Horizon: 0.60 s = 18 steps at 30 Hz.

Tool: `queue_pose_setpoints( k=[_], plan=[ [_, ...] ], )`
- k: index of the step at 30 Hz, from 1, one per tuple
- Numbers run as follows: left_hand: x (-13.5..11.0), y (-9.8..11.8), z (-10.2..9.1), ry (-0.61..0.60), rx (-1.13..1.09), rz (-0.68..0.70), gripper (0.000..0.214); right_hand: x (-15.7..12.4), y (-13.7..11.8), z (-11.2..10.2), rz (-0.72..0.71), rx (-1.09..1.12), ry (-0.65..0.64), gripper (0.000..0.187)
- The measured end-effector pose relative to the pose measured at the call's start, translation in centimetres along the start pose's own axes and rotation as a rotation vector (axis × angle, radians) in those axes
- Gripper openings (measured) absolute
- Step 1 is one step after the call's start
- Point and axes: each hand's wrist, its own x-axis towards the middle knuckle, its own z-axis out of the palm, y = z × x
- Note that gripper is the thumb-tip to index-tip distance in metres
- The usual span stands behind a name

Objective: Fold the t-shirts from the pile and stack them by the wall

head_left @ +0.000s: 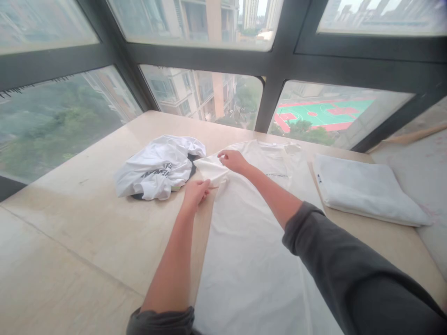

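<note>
A white T-shirt (240, 242) lies spread out in front of me, its collar toward the windows and a small line of dark print on the chest. At the hem of its left-side sleeve, my left hand (197, 194) is closed in a pinch on the cloth. My right hand (234, 161) is on the upper edge of the same sleeve, near the shoulder, with curled fingers and the thumb close to the fingertips. The cloth under those fingertips is partly hidden. My right forearm covers part of the shirt's chest.
A crumpled white garment with black lettering (162, 167) lies left of the sleeve, close to my left hand. On the right rests a folded white fabric bundle (363, 188). All lie on a beige stone ledge (87, 223) bordered by dark window frames (209, 56).
</note>
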Motion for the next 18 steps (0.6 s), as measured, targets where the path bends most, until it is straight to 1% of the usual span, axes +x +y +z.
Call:
queue_pose_setpoints(
  k=[2,4,6,8,10,11,13,15,18],
  plan=[
    [-0.5,0.1,0.1,-0.084,-0.06,-0.027,0.034,4.4,-1.6,1.4,-0.007,0.012,-0.06,0.035],
    [-0.8,0.3,0.4,-0.132,-0.097,-0.037,0.03,7.3,-2.5,2.9,-0.002,0.019,-0.134,0.032],
    [-0.9,0.5,0.7,-0.148,-0.113,-0.031,0.028,8.9,-3.0,4.1,0.019,0.022,-0.211,0.027],
    [-1.0,0.6,1.1,-0.141,-0.115,-0.007,0.028,9.7,-3.2,5.0,0.049,0.026,-0.265,0.032],
    [-1.0,0.8,1.3,-0.113,-0.094,0.029,0.028,9.9,-3.2,5.1,0.073,0.04,-0.271,0.039],
    [-1.0,0.9,1.4,-0.09,-0.072,0.052,0.027,9.9,-3.1,4.7,0.081,0.053,-0.261,0.041],
    [-1.1,1.4,1.4,-0.028,-0.001,0.106,0.025,9.7,-2.9,3.3,0.091,0.08,-0.226,0.045],
    [-1.6,2.2,1.6,0.043,0.104,0.168,0.02,9.0,-2.3,1.0,0.1,0.145,-0.16,0.049],
    [-3.1,3.4,2.4,0.119,0.287,0.264,0.016,6.8,-0.4,-3.0,0.122,0.339,0.002,0.051]
  ],
)
